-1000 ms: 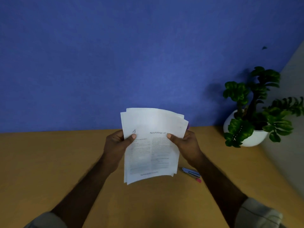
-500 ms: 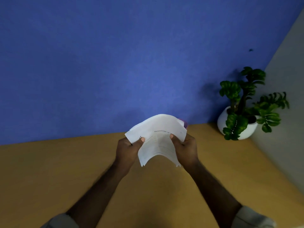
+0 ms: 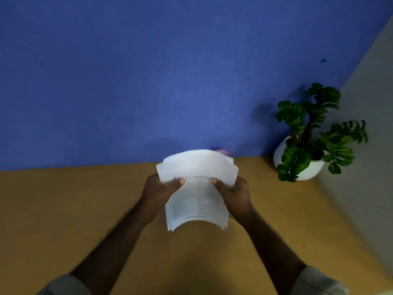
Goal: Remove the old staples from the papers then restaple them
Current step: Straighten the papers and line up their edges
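Both the left hand (image 3: 158, 191) and the right hand (image 3: 235, 193) pinch the papers (image 3: 196, 188) between them, above the table (image 3: 63, 209). The fanned, bowed sheets (no staple visible) could slide apart if either thumb eases.

the papers (image 3: 196, 188), sharply buckled half a second ago, now hang longer and flatter.

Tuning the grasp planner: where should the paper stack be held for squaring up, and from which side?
Hold the paper stack by its two long side edges, upper half, coming in from left and right as the left hand and right hand do; the unsupported sheets bow.
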A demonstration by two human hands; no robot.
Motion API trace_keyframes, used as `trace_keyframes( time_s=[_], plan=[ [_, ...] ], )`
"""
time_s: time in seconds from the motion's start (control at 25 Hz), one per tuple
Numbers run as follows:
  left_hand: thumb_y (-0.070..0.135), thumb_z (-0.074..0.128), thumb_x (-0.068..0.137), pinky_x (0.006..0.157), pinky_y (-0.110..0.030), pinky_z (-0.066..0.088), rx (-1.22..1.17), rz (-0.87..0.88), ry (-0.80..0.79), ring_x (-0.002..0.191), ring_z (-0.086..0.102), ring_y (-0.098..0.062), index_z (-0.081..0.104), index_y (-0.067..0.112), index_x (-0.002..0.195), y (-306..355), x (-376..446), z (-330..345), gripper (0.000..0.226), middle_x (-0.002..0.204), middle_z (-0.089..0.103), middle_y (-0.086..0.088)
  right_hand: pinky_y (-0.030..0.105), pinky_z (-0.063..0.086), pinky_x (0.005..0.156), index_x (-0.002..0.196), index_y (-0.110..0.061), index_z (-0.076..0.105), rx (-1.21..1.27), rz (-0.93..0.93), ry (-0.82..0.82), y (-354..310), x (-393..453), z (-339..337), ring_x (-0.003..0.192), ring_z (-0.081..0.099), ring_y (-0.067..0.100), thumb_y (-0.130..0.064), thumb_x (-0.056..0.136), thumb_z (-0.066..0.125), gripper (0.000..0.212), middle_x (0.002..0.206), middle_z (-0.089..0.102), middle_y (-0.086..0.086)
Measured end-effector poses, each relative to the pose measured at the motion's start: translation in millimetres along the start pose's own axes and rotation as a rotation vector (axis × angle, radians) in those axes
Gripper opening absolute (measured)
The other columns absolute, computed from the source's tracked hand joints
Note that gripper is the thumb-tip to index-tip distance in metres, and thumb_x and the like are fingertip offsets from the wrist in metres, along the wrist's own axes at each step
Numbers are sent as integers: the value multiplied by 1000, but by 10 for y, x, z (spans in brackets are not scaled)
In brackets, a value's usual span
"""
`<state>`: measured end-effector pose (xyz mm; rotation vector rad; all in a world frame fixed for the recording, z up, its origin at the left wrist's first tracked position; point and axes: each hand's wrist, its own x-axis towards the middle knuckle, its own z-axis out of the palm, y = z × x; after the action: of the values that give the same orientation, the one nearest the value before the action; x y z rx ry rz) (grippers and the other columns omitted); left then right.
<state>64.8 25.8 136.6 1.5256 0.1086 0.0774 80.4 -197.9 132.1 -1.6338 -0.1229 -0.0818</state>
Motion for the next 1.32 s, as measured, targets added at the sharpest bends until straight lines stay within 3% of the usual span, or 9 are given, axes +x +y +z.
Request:
trace_keyframes(
  time_s=[0.12,0.36,0.52,0.76,0.96,1.08,1.16,1.24,1.32],
  plan=[
    [11,81,80,71,-22,58,-4,-20,6,93,75,-17,76,24,101,-123,-38,33,25,102,78,4,38,62,78,111,-18,69,41,89,-114,229,20,-149,100,73,23,-10,81,78,32,108,76,1],
    [13,78,83,70,-21,58,25,-56,61,92,75,-19,80,25,90,-224,-105,53,13,99,79,1,53,58,87,110,-18,71,58,179,-179,355,136,-250,101,72,26,-6,82,76,30,111,75,7],
    [20,74,87,71,-20,57,-22,22,90,94,74,-12,78,26,100,-179,-129,68,15,106,78,5,49,58,87,104,-18,75,143,162,-142,302,218,-169,100,72,27,-6,83,75,24,107,76,7],
    [20,70,92,73,-23,55,130,-78,132,94,73,-11,74,32,96,-387,-206,94,14,103,77,11,56,56,90,111,-13,68,0,244,-145,496,29,-143,104,69,30,-5,85,72,27,115,72,12],
    [18,68,93,65,-13,53,52,-24,218,90,72,-5,72,32,95,-229,-69,58,15,93,76,16,44,59,87,113,-24,71,-11,155,-160,419,129,-244,102,71,18,-20,80,81,35,112,75,-3],
    [17,66,94,88,-34,57,-139,-14,293,107,70,-17,71,17,113,-42,49,-39,20,113,74,2,24,47,93,139,-27,50,-165,125,-12,417,147,-242,117,54,2,-37,69,87,80,132,55,-19],
    [17,64,96,102,-47,50,-249,-6,304,118,65,-24,65,10,126,65,110,-120,31,125,70,-3,35,44,100,147,-25,37,-131,250,79,436,117,-178,124,45,9,-44,64,88,99,137,45,-16],
    [17,61,98,108,-51,45,-339,-13,294,124,61,-26,61,9,132,122,157,-169,35,132,67,-4,44,44,102,147,-22,36,99,384,30,452,104,-85,127,48,20,-50,62,87,103,138,49,-7],
    [15,58,98,108,-51,45,-457,-49,270,125,60,-28,59,10,134,144,195,-172,36,135,65,-6,48,45,105,142,-14,44,408,460,-148,436,88,25,128,54,32,-49,71,80,87,138,58,2]
  ],
)
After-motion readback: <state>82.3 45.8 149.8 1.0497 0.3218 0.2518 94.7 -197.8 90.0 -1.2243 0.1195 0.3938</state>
